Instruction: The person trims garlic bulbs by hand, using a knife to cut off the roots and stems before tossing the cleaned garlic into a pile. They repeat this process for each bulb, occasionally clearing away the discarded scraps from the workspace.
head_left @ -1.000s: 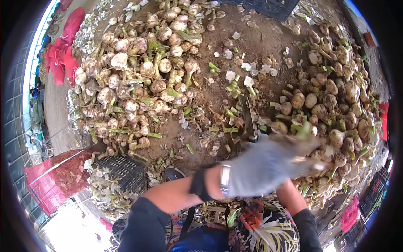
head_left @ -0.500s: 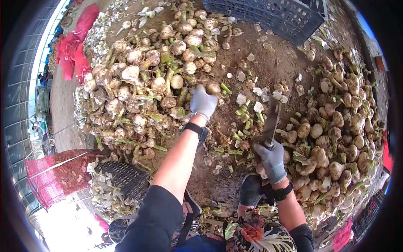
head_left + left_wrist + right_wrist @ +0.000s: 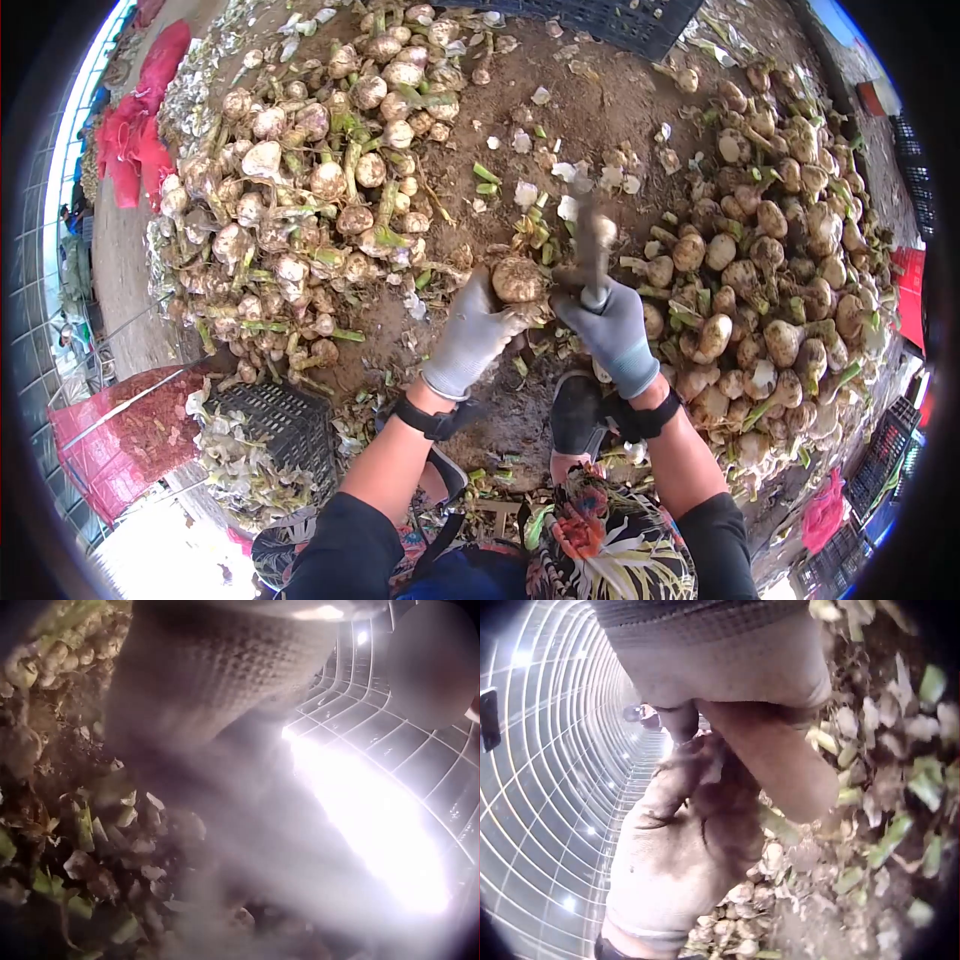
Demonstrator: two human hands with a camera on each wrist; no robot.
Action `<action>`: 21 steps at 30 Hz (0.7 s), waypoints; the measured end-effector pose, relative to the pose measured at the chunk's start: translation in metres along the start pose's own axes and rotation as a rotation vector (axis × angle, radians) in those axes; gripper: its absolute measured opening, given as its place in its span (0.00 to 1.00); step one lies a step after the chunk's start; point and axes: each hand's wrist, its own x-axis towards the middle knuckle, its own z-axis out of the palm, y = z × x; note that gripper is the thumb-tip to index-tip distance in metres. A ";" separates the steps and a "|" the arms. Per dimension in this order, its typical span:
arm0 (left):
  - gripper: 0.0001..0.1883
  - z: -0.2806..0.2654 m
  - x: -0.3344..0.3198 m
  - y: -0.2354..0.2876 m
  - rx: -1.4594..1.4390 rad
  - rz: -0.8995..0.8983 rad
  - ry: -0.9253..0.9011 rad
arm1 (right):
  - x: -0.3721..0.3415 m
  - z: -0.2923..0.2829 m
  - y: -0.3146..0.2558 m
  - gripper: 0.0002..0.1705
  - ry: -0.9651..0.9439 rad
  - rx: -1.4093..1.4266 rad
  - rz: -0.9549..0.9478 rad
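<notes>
Both hands wear grey gloves. In the head view the left hand (image 3: 468,338) grips a garlic bulb (image 3: 517,280), its root side turned up. Close beside it, the right hand (image 3: 611,332) holds a knife by its handle, the blurred blade (image 3: 590,235) pointing away from the body. The right wrist view shows the left glove (image 3: 667,862) just past the right hand (image 3: 727,667), near the wooden-looking handle (image 3: 780,761). Glove fabric (image 3: 217,675) fills the upper part of the left wrist view, with the fingers blurred.
Bulbs with stems lie in a heap (image 3: 290,200) at left; another heap (image 3: 770,260) lies at right. Black crates stand at the top (image 3: 620,22) and lower left (image 3: 275,425). Cut stems and peel litter the soil between. Shoes (image 3: 577,412) are below the hands.
The left hand has come back from the left heap toward the body with a bulb, beside the right hand. The right hand and knife have shifted slightly left and up in view.
</notes>
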 end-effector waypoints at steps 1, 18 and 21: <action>0.24 -0.004 -0.004 0.001 0.171 0.043 -0.006 | -0.006 -0.001 0.000 0.22 0.020 -0.312 -0.171; 0.41 -0.035 -0.042 -0.029 0.218 0.149 0.016 | -0.034 0.014 0.006 0.18 -0.052 -0.876 -0.339; 0.42 -0.038 -0.051 -0.024 0.261 0.115 0.024 | -0.036 0.017 0.012 0.16 -0.092 -0.801 -0.396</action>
